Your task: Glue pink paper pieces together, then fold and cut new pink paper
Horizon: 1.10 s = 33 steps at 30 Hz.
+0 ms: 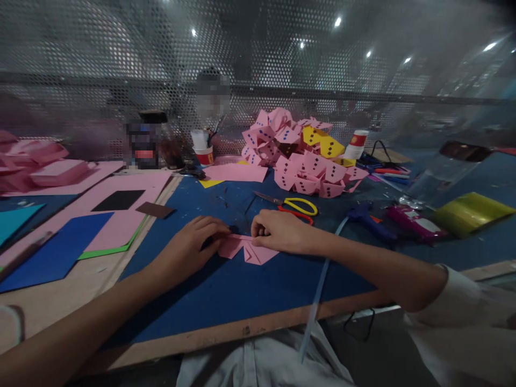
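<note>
A folded piece of pink paper (258, 255) lies on the blue table mat (193, 301), with a notch in its near edge. My left hand (203, 240) pinches its left end between thumb and fingers. On the right part of its far edge, my right hand (278, 230) presses with curled fingers, its fingertips partly hidden. Just beyond the right hand lie scissors (300, 205) with one yellow and one red handle, their blades pointing left.
Pink folded paper shapes with dark diamonds (308, 172) are heaped at the back. Rightward are a blue glue gun (373, 221), a magenta tool (417, 221) and a clear bottle (447, 169). Coloured sheets (60, 250) cover the left side. A perforated metal screen (258, 48) stands behind.
</note>
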Motion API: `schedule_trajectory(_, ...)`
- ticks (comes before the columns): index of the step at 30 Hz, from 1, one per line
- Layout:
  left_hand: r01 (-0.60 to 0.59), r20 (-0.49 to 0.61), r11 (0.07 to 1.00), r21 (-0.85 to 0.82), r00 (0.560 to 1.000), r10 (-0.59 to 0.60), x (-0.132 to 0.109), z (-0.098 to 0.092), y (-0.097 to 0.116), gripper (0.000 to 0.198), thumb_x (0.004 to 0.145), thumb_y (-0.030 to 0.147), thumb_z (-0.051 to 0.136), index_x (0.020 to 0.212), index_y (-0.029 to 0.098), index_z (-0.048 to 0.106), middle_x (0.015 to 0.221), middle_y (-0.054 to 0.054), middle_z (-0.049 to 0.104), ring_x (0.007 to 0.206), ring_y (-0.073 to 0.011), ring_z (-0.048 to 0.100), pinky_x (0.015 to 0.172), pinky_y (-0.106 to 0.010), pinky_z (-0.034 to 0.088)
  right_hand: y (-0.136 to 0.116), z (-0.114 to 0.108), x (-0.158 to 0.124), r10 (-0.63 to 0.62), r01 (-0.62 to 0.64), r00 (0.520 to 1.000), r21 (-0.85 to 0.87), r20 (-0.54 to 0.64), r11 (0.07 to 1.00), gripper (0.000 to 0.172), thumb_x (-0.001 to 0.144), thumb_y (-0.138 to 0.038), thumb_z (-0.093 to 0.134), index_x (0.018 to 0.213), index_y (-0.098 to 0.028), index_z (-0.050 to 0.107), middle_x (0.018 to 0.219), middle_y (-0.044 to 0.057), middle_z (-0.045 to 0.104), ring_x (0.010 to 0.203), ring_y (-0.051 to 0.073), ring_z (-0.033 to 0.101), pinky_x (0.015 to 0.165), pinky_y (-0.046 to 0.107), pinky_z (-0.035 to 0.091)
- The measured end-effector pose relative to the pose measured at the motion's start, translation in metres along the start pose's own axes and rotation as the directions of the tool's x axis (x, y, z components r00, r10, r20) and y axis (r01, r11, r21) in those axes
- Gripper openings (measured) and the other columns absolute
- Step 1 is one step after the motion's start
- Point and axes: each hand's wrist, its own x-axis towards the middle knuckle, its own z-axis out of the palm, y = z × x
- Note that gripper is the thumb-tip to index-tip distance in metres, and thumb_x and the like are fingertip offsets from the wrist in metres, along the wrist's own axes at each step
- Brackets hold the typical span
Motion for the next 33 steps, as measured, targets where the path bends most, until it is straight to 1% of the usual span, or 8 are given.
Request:
schedule_trajectory(7, 0.089, -0.013, 0.995, -0.053, 0.996, -0.089, 0.003, -0.005, 0.008, 0.015, 0.093, 0.024, 0.057, 0.099, 0.021, 0.071, 0.097, -0.006, 0.075, 0.095, -0.0252, 0.067, 0.083, -0.038, 0.055, 0.000, -0.002, 0.002, 0.036, -0.042, 0.998, 0.114, 0.055, 0.993, 0.010, 0.085, -0.023, 0.077, 0.090, -0.019, 0.069, 0.089, 0.001, 0.074, 0.078, 0.015, 0.067, 0.066, 0.025, 0.040)
schedule_trajectory(11, 0.154, -0.024, 0.975, -0.159, 0.987, -0.159, 0.002, -0.005, 0.010, 0.021, 0.090, 0.022, 0.058, 0.106, 0.020, 0.072, 0.103, -0.007, 0.074, 0.095, -0.0240, 0.070, 0.085, -0.038, 0.058, -0.001, -0.006, 0.002, 0.046, -0.059, 0.996, 0.178, 0.076, 0.982, 0.011, 0.085, -0.021, 0.076, 0.093, -0.018, 0.070, 0.085, 0.000, 0.075, 0.077, 0.014, 0.067, 0.065, 0.024, 0.040)
schedule_trajectory(17, 0.130, -0.069, 0.980, -0.153, 0.988, -0.142, 0.004, -0.009, 0.008, 0.017, 0.094, 0.028, 0.058, 0.092, 0.022, 0.073, 0.095, -0.005, 0.074, 0.089, -0.0226, 0.070, 0.078, -0.034, 0.056, -0.005, -0.014, 0.000, 0.052, -0.063, 0.995, 0.146, 0.080, 0.987, 0.010, 0.089, -0.027, 0.073, 0.090, -0.018, 0.073, 0.081, 0.001, 0.074, 0.073, 0.014, 0.065, 0.064, 0.024, 0.038)
schedule_trajectory(21, 0.114, -0.131, 0.982, -0.153, 0.982, -0.135, 0.005, -0.014, 0.009, 0.017, 0.096, 0.028, 0.058, 0.088, 0.022, 0.071, 0.093, -0.003, 0.073, 0.088, -0.0220, 0.069, 0.079, -0.033, 0.054, -0.004, -0.022, -0.001, -0.052, 0.002, 0.988, 0.318, 0.148, 0.948, 0.014, 0.094, -0.030, 0.068, 0.095, -0.017, 0.072, 0.087, 0.002, 0.074, 0.077, 0.014, 0.065, 0.065, 0.024, 0.043)
schedule_trajectory(25, 0.115, -0.204, 0.970, -0.214, 0.966, -0.159, 0.006, -0.024, 0.010, 0.015, 0.098, 0.027, 0.058, 0.093, 0.020, 0.070, 0.096, -0.004, 0.073, 0.095, -0.0239, 0.069, 0.089, -0.038, 0.054, -0.004, -0.029, 0.000, -0.175, 0.005, 0.958, 0.598, 0.227, 0.802, 0.027, 0.105, -0.037, 0.052, 0.107, -0.016, 0.069, 0.090, 0.004, 0.074, 0.078, 0.014, 0.069, 0.073, 0.026, 0.051)
schedule_trajectory(28, 0.104, -0.235, 0.960, -0.261, 0.957, -0.168, 0.009, -0.031, 0.008, 0.016, 0.099, 0.032, 0.060, 0.096, 0.019, 0.070, 0.105, -0.008, 0.076, 0.112, -0.0268, 0.070, 0.101, -0.043, 0.054, -0.006, -0.030, 0.002, -0.210, 0.064, 0.970, 0.711, 0.120, 0.700, 0.024, 0.105, -0.033, 0.053, 0.116, -0.017, 0.066, 0.091, 0.004, 0.074, 0.078, 0.014, 0.070, 0.077, 0.028, 0.053)
schedule_trajectory(30, 0.067, -0.232, 0.943, -0.327, 0.961, -0.148, 0.013, -0.036, 0.006, 0.019, 0.099, 0.037, 0.063, 0.095, 0.020, 0.070, 0.111, -0.010, 0.078, 0.123, -0.0283, 0.067, 0.109, -0.047, 0.052, -0.009, -0.028, 0.002, -0.201, 0.142, 0.980, 0.687, 0.006, 0.712, 0.022, 0.101, -0.028, 0.060, 0.119, -0.017, 0.065, 0.095, 0.004, 0.074, 0.082, 0.014, 0.069, 0.082, 0.028, 0.053)
schedule_trajectory(33, 0.021, -0.201, 0.888, -0.460, 0.971, -0.127, 0.021, -0.041, 0.005, 0.021, 0.097, 0.041, 0.068, 0.093, 0.021, 0.072, 0.131, -0.014, 0.073, 0.134, -0.0302, 0.062, 0.115, -0.053, 0.048, -0.013, -0.022, 0.002, -0.157, 0.194, 0.981, 0.593, -0.115, 0.782, 0.023, 0.097, -0.026, 0.065, 0.119, -0.019, 0.067, 0.107, 0.004, 0.072, 0.095, 0.016, 0.068, 0.089, 0.030, 0.052)
